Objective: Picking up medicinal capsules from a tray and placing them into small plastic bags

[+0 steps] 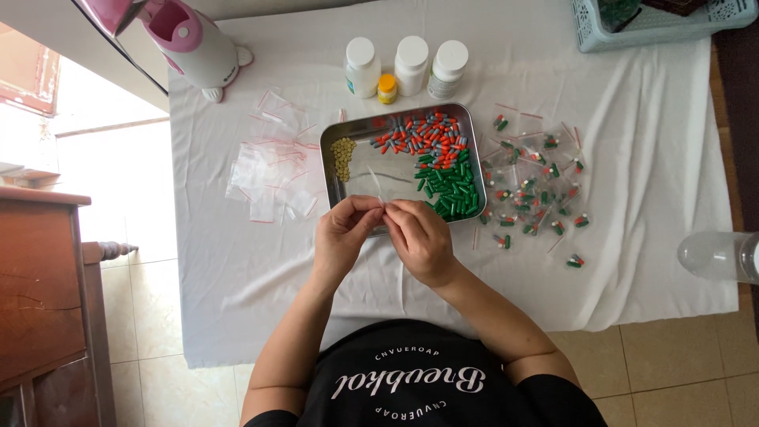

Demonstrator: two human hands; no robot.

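Left hand [341, 231] and right hand [420, 237], fingertips pinched together on a small clear bag [376, 190] held over the near edge of the metal tray [330, 170]. Left: loose empty bags [269, 170] on the white tabletop [237, 261]. Tray: yellow pills [342, 155], red-grey capsules [423, 136], green capsules [452, 190]. Far: four bottles [411, 65]. Right: filled bags [534, 186].

small clear zip bag [376, 188] pinched between both hands; empty bags [265, 170] to their left, filled bags [534, 186] to their right, three white bottles [407, 66] beyond.
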